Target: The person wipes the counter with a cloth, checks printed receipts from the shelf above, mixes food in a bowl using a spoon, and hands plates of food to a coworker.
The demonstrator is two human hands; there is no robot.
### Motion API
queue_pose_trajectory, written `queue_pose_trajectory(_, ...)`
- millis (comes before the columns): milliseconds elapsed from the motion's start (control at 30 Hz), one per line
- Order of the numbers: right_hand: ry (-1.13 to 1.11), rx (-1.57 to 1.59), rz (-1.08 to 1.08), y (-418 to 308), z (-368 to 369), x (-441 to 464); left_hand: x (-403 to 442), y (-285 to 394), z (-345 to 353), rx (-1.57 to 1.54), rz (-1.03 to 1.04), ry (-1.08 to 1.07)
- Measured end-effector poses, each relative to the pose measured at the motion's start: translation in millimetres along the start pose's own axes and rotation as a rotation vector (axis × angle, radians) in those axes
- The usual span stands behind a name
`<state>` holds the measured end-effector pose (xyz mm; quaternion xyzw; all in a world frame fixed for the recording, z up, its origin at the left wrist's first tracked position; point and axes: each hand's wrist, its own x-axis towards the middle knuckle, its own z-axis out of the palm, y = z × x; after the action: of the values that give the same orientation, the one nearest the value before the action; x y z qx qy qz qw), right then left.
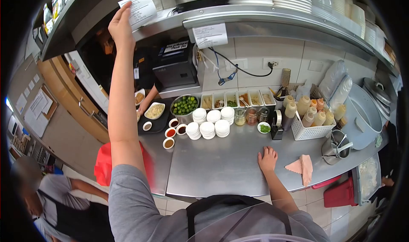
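My left hand (122,28) is raised high at the upper left, pinching a printed paper order slip (143,12) by its edge near the metal shelf. My right hand (268,158) rests palm down on the steel counter (217,163), its fingers stretched out and holding nothing. Beyond its fingertips are a small white dish of chopped green herbs (264,128) and a black dispenser-like item (277,127). A folded pink cloth (306,169) lies to its right. Another printed slip (211,35) hangs from the shelf edge.
Stacked white bowls (207,130), sauce cups (170,132) and a pot of green limes (185,105) stand along the back. A white basket of squeeze bottles (314,131) is at right. Behind a black printer-like machine (175,67), another person's hand (142,110) reaches among dishes. Another person stands lower left.
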<state>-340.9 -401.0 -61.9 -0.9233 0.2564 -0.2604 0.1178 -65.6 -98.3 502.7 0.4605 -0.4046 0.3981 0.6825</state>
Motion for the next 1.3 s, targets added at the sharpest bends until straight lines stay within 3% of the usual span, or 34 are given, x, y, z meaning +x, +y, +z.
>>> queue_pose_trajectory(100,-0.003,0.009,0.005,-0.9,-4.7,0.6,39.8,-5.3,24.2,-0.261,-0.297,0.031)
queue_pose_trajectory(267,-0.01,0.017,0.027,-3.3,-7.9,0.4,96.4,-39.7,57.0,-0.275,-0.353,0.013)
queue_pose_trajectory(367,-0.023,0.014,0.035,-2.7,-9.1,0.3,135.1,-74.1,58.4,0.148,-0.176,-0.141)
queue_pose_trajectory(500,-0.038,0.004,0.038,-4.9,-9.6,1.6,167.6,-115.0,48.9,0.582,-0.505,-0.311)
queue_pose_trajectory(533,-0.036,-0.003,0.036,-4.3,-9.5,2.2,168.1,-102.7,48.9,0.446,-0.614,-0.428)
queue_pose_trajectory(567,-0.018,-0.003,0.028,-1.9,-7.8,2.8,172.3,-89.0,54.1,0.57,-0.682,-0.424)
queue_pose_trajectory(667,0.017,-0.005,0.002,-0.4,-3.5,2.4,178.3,-64.4,50.2,0.323,-0.592,-0.459)
queue_pose_trajectory(767,0.007,-0.01,0.009,-4.8,-5.5,2.9,214.4,-180.1,-13.2,0.308,-0.631,-0.735)
queue_pose_trajectory(800,0.0,-0.01,0.013,-5.6,-6.5,2.3,126.2,-95.3,31.3,0.653,-0.715,-0.768)
queue_pose_trajectory(833,0.001,-0.014,0.016,-4.3,-8.2,1.7,100.6,-78.9,36.4,0.675,-0.818,-0.873)
queue_pose_trajectory(900,0.002,-0.017,0.009,-3.1,-6.9,-0.6,86.2,-71.7,27.1,0.745,-0.766,-0.874)
queue_pose_trajectory(1000,-0.007,-0.008,0.011,-2.2,-6.9,1.3,77.2,-51.4,9.5,0.573,-0.767,-0.797)
queue_pose_trajectory(1100,-0.013,0.001,0.016,-3.7,-7.1,0.2,64.4,-35.1,-2.3,0.613,-0.71,-0.61)
queue_pose_trajectory(1133,-0.015,0.001,0.019,-3.4,-7.5,0.8,56.7,-21.3,-1.1,0.793,-0.568,-0.52)
queue_pose_trajectory(1233,-0.014,-0.009,0.005,-3.0,-8.2,0.7,4.6,36.3,4.5,0.932,0.07,-0.238)
queue_pose_trajectory(1300,-0.016,-0.006,0.012,-3.1,-7.0,0.2,-57.6,89.7,20.9,0.445,0.35,-0.063)
